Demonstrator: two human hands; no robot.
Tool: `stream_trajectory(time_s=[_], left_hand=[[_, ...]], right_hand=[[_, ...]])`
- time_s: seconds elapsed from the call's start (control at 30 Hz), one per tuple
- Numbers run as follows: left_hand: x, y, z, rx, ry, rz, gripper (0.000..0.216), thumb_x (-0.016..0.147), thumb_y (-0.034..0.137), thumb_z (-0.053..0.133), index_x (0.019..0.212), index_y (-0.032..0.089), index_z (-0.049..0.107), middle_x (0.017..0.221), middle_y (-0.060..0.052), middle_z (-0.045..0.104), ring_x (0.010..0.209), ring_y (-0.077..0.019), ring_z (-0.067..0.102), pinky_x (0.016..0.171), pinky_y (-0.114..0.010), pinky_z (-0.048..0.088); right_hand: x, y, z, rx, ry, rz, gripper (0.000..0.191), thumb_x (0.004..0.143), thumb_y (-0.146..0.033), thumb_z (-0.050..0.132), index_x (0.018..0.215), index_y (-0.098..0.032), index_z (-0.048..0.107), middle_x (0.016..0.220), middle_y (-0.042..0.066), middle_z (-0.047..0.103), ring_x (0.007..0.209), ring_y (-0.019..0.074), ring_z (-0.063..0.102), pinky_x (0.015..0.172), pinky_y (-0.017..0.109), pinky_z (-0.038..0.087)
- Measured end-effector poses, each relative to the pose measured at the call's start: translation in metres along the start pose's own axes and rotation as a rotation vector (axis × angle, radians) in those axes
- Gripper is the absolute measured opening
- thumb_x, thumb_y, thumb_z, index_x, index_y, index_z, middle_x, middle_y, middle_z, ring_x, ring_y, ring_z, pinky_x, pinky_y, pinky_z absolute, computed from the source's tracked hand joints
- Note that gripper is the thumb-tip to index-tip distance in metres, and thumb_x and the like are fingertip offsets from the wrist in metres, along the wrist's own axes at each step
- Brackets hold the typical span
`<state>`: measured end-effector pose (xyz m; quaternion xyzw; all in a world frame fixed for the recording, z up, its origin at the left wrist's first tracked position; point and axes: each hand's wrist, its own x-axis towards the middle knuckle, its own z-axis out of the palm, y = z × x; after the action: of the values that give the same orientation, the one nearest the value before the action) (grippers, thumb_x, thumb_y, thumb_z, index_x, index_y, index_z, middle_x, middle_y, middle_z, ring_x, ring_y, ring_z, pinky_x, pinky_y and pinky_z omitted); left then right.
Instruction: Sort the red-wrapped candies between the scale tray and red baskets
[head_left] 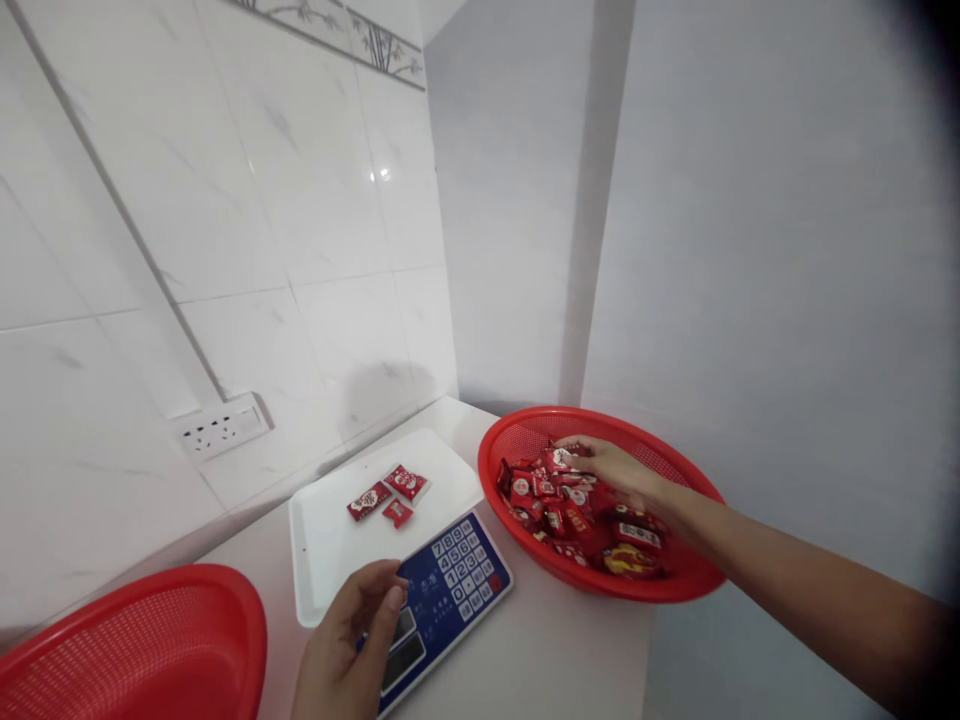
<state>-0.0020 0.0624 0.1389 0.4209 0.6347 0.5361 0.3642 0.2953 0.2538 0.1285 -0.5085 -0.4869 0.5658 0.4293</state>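
Observation:
My right hand [611, 468] reaches into a round red mesh basket [679, 465] full of red-wrapped candies [570, 505]; its fingers curl down onto the pile, and what they hold is hidden. My left hand [352, 635] hovers over the front of a weighing scale, fingers loosely bent, thumb near the display, holding nothing. The scale has a blue keypad [457, 575] and a white weighing tray [334, 530]. Three red candy packets [390, 492] lie on the tray.
A second red mesh basket [142, 640] sits at the lower left. A white wall socket [221, 425] is set in the tiled wall on the left. A grey wall closes the corner behind and to the right of the white counter [555, 640].

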Motion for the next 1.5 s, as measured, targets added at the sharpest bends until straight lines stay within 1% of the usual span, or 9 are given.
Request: stream_trajectory(time_s=[0.23,0.4,0.57,0.73,0.97,1.07,1.17,1.33,1.5], left_hand=[[0.001,-0.004,0.004,-0.060,-0.064,-0.017,0.048,0.059,0.054,0.066,0.092,0.020,0.062,0.087,-0.004,0.069,0.088,-0.0214,0.063,0.079,-0.029,0.050],[-0.009,-0.008,0.020,-0.224,-0.174,0.002,0.053,0.066,0.054,0.062,0.107,0.021,0.053,0.086,-0.005,0.063,0.078,-0.0182,0.061,0.065,-0.029,0.052],[-0.015,-0.003,0.024,-0.343,-0.254,-0.019,0.061,0.071,0.047,0.061,0.122,0.024,0.037,0.089,-0.005,0.057,0.075,-0.0173,0.060,0.059,-0.030,0.052],[-0.011,0.002,0.014,-0.373,-0.190,-0.035,0.056,0.074,0.037,0.061,0.123,0.026,0.035,0.089,-0.003,0.056,0.077,-0.0160,0.060,0.062,-0.027,0.051],[-0.002,-0.002,0.004,-0.350,-0.080,-0.006,0.047,0.073,0.036,0.062,0.116,0.023,0.045,0.086,-0.002,0.060,0.077,-0.0154,0.059,0.069,-0.030,0.051],[0.007,-0.007,-0.005,-0.291,-0.031,0.046,0.035,0.074,0.036,0.060,0.104,0.020,0.054,0.094,-0.005,0.062,0.085,-0.0166,0.059,0.074,-0.029,0.050],[0.018,-0.014,-0.013,-0.165,0.062,0.082,0.031,0.075,0.038,0.058,0.098,0.019,0.056,0.090,-0.004,0.062,0.078,-0.0148,0.057,0.069,-0.027,0.049],[0.033,-0.023,-0.014,0.021,0.154,0.078,0.039,0.075,0.042,0.056,0.105,0.018,0.054,0.083,-0.003,0.060,0.061,-0.0126,0.053,0.054,-0.024,0.046],[0.031,-0.012,-0.007,0.236,0.407,0.194,0.050,0.076,0.039,0.055,0.121,0.018,0.045,0.111,-0.010,0.054,0.057,-0.0089,0.046,0.059,-0.025,0.043]], right_hand=[[-0.019,-0.021,0.031,0.056,-0.049,-0.146,0.030,0.063,-0.024,0.068,0.093,-0.022,0.060,0.086,0.002,0.068,0.074,0.0183,0.064,0.067,0.032,0.053],[-0.054,-0.020,0.085,-0.093,-0.094,-0.349,0.033,0.068,-0.037,0.065,0.097,-0.022,0.062,0.098,0.003,0.067,0.085,0.0190,0.063,0.074,0.033,0.051],[-0.090,-0.002,0.146,-0.010,-0.251,-0.359,0.035,0.068,-0.041,0.065,0.096,-0.020,0.062,0.092,0.005,0.068,0.082,0.0191,0.063,0.073,0.032,0.051],[-0.103,0.010,0.180,0.126,-0.264,-0.323,0.034,0.066,-0.040,0.067,0.094,-0.021,0.063,0.090,0.004,0.067,0.081,0.0171,0.062,0.072,0.028,0.050],[-0.091,0.017,0.173,0.436,-0.162,-0.068,0.047,0.060,-0.042,0.073,0.101,-0.025,0.056,0.081,-0.002,0.064,0.066,0.0135,0.060,0.052,0.022,0.048],[-0.089,0.030,0.159,0.433,-0.095,0.001,0.050,0.059,-0.043,0.074,0.103,-0.026,0.056,0.070,-0.004,0.060,0.056,0.0102,0.055,0.042,0.017,0.040],[-0.092,0.049,0.148,0.398,-0.113,0.061,0.054,0.058,-0.045,0.074,0.104,-0.025,0.055,0.065,-0.003,0.058,0.051,0.0092,0.050,0.041,0.018,0.037],[-0.102,0.064,0.139,0.276,-0.179,0.132,0.054,0.061,-0.051,0.069,0.105,-0.024,0.053,0.058,-0.004,0.055,0.044,0.0083,0.045,0.036,0.018,0.027],[-0.106,0.065,0.137,0.272,-0.215,0.118,0.053,0.059,-0.053,0.069,0.101,-0.023,0.054,0.055,-0.005,0.053,0.044,0.0084,0.045,0.038,0.018,0.031]])
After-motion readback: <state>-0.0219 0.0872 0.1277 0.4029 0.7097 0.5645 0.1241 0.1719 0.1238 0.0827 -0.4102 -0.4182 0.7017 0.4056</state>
